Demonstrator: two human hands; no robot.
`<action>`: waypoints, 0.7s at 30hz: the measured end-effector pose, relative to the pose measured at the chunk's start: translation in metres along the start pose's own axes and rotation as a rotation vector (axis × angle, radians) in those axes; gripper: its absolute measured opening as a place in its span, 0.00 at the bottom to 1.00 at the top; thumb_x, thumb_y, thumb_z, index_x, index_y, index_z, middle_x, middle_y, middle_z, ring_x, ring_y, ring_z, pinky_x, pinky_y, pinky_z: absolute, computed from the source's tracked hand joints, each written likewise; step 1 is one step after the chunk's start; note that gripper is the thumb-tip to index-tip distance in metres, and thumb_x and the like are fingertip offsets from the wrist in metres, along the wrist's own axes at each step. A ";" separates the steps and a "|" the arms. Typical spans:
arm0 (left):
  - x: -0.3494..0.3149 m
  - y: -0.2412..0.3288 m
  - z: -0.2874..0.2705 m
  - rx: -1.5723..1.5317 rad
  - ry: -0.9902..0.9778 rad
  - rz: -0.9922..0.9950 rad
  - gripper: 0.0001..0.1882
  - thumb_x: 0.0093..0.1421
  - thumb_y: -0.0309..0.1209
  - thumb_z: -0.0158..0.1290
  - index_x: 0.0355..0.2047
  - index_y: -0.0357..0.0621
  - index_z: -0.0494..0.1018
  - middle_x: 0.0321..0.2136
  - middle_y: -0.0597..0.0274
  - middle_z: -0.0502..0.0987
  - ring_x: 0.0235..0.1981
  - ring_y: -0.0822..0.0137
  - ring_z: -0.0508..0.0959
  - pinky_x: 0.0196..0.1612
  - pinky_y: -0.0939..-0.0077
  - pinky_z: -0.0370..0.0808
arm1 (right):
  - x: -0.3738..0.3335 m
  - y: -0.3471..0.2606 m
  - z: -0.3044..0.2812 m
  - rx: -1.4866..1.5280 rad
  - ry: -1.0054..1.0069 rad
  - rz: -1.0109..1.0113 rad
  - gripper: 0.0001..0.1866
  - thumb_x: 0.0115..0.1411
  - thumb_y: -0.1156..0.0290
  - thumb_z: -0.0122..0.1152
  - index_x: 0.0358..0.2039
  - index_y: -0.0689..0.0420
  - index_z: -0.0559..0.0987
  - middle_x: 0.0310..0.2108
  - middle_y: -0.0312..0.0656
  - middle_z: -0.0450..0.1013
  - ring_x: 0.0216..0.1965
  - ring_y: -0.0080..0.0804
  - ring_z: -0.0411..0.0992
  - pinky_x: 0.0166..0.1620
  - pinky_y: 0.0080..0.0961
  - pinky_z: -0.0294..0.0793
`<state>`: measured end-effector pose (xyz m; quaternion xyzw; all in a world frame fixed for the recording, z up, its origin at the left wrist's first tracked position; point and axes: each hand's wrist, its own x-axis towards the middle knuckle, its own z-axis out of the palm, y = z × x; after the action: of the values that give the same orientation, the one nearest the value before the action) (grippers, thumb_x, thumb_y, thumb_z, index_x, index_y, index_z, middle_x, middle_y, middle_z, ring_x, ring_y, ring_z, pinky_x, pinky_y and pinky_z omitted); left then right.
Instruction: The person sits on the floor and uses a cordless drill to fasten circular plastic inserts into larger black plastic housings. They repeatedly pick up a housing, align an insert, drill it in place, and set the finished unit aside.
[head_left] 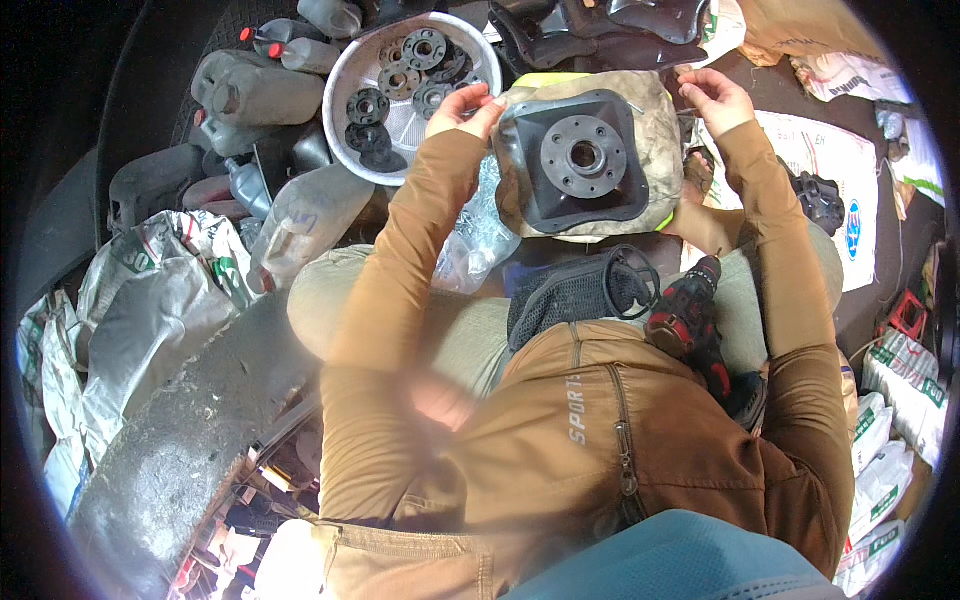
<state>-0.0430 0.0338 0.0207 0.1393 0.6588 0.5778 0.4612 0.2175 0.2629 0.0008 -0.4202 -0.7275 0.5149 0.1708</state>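
A black, square-shaped plastic part with flared corners [512,190] lies on a tan cloth-covered pad [655,130] in front of me. In its middle sits a round dark grey flange [561,160] with a centre bore and small holes around it. My left hand [465,112] is beside the part's upper left corner, fingers curled and thumb pressed toward them. On the other side, my right hand [718,102] hovers off the pad's upper right corner with thumb and forefinger pinched. Whatever either hand holds is too small to make out. A red and black cordless drill [686,308] rests on my lap.
A white basket [341,88] with several round flanges [424,48] stands left of the pad. Plastic jugs [262,88] crowd the far left. A black mesh pouch [560,298] lies at my waist. More black plastic parts [600,40] are beyond the pad; white sacks [840,190] lie right.
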 end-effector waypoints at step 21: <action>-0.058 0.009 0.038 0.722 -0.176 1.230 0.18 0.47 0.23 0.56 0.42 0.44 0.74 0.38 0.56 0.75 0.41 0.56 0.74 0.46 0.65 0.71 | -0.077 -0.107 0.038 -0.087 -0.445 0.252 0.11 0.49 0.64 0.61 0.27 0.59 0.79 0.20 0.38 0.74 0.21 0.23 0.71 0.26 0.21 0.72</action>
<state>0.0148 0.0189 0.0581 0.6754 0.5711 0.4657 0.0286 0.1906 0.1669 0.0953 -0.3908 -0.7104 0.5802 -0.0775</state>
